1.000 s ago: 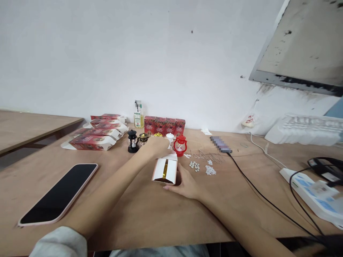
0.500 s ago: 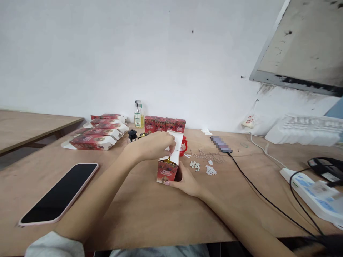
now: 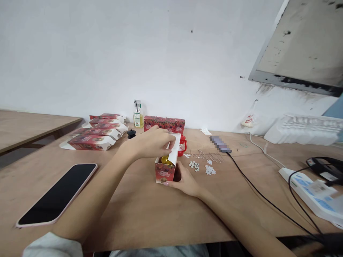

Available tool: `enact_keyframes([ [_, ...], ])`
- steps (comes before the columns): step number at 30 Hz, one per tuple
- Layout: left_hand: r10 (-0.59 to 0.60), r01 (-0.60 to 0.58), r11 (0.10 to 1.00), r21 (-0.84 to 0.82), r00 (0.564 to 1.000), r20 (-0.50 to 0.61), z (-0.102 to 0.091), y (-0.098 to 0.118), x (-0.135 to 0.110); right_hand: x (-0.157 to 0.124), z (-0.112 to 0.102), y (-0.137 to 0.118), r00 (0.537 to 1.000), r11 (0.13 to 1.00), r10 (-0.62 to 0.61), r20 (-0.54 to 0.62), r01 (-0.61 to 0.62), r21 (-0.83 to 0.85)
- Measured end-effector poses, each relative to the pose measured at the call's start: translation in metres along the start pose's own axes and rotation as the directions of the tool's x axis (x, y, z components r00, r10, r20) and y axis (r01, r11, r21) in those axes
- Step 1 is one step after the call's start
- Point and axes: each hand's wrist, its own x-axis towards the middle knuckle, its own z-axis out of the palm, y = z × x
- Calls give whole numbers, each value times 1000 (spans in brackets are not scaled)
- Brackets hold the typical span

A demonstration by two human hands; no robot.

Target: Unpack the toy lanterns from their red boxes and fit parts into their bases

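Cardboard box in printed red stands upright near the middle of the brown wooden table, its top open and a white flap raised on the right. Inside, a shiny gold-yellow object shows just below the opening. The right hand is clamped on the box, thumb at the near face's lower right corner, palm by the right side. The left hand arches over the top, fingertips at the white flap; whether they pinch it cannot be told.

Just beyond the flap, to the right, is a red lantern with a looped handle, partly hidden. Right of the box lie round silver discs, small white flat pieces and, farther off, bent metal wires. A black lantern top shows beyond the left wrist. Four closed red printed boxes stand in a row at the far side. Red cartons with white open flaps lie far left; a black-screened phone in a pink case lies near left.
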Motion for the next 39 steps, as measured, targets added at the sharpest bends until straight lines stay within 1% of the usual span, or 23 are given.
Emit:
enact_keyframes([
  [3, -94, 94, 995, 42, 996, 1, 1, -6, -2, 0, 0, 0, 1000, 1000, 28, 10, -28, -3],
  [6, -150, 149, 989, 20, 985, 88, 5, -10, -2, 0, -1, -1, 999, 999, 30, 14, -30, -11],
  [8, -139, 141, 990, -2, 980, 145, 8, -10, -1, 0, -1, -1, 1000, 1000, 19, 11, -19, -11],
  [10, -89, 95, 995, -31, 982, 169, 9, -7, 0, 0, 0, 0, 1000, 1000, 11, 10, -11, -13],
  [14, 1, 8, 998, -60, 989, 148, 6, -1, 0, 0, 1, 2, 1000, 1000, 16, 12, -16, -20],
  [19, 59, -42, 993, -108, 985, 164, 4, 2, 0, 0, 0, 4, 1000, 1000, 21, 19, -21, -16],
  [23, 72, -53, 991, -121, 984, 163, 10, 0, 3, 0, 0, 5, 1000, 1000, 20, 16, -19, -23],
  [27, 116, -83, 980, -182, 977, 180, 19, -3, 5, 0, 0, 4, 1000, 999, 19, 20, -19, -31],
  [30, 72, -40, 986, -162, 979, 193, 26, -4, 7, -1, -1, 1, 1000, 999, 9, 22, -9, -32],
  [34, -28, 45, 997, -67, 971, 237, 29, 0, 9, -1, -2, -2, 999, 999, 22, 27, -21, -50],
  [36, -25, 38, 998, -47, 967, 253, 27, 2, 9, 0, -2, -2, 999, 998, 26, 27, -25, -56],
  [39, 38, -21, 997, -71, 970, 240, 19, 1, 6, 0, -1, 0, 999, 999, 17, 35, -15, -35],
])
